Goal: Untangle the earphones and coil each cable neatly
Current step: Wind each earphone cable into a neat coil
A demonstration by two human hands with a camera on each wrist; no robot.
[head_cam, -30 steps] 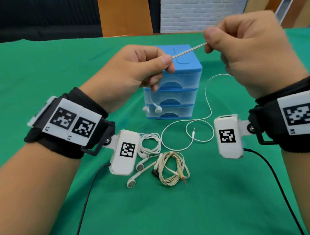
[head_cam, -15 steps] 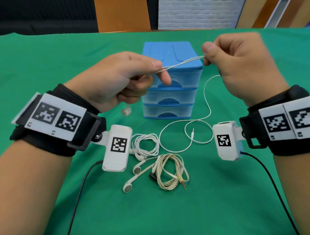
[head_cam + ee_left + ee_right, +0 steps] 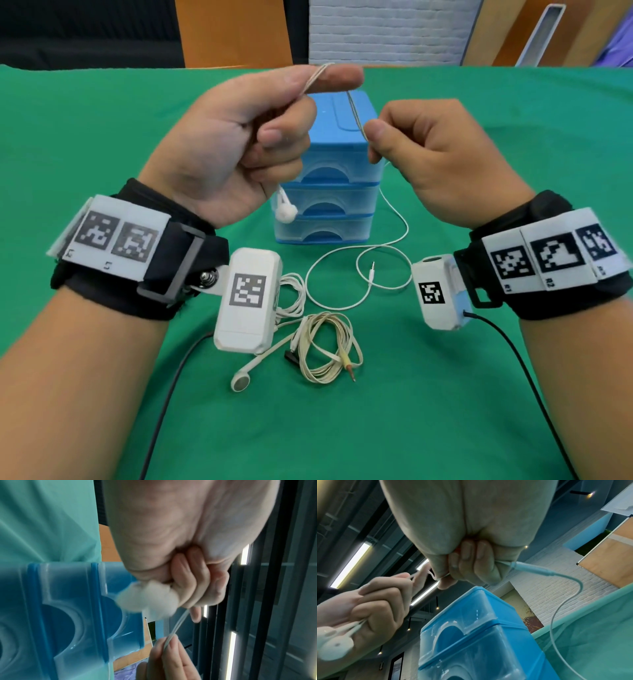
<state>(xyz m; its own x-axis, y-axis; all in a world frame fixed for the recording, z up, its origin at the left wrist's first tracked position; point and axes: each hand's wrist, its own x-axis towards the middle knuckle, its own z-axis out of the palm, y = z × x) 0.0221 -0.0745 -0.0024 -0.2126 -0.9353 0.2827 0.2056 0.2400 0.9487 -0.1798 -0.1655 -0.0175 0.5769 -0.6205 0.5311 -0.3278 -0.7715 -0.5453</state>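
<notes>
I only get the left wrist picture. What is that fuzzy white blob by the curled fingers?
Observer: The head view shows two white earbuds dangling under the left hand, which grips their white cable.
Operator: And beyond the other fingertips?
Observer: The right hand pinches that cable; it drops to the green table and ends in a loose loop, with the plug lying free.
Operator: Any more earphones?
Observer: Two sets lie nearer the person: a white set partly behind the wrist camera, and a cream set in a loose bundle.
</notes>
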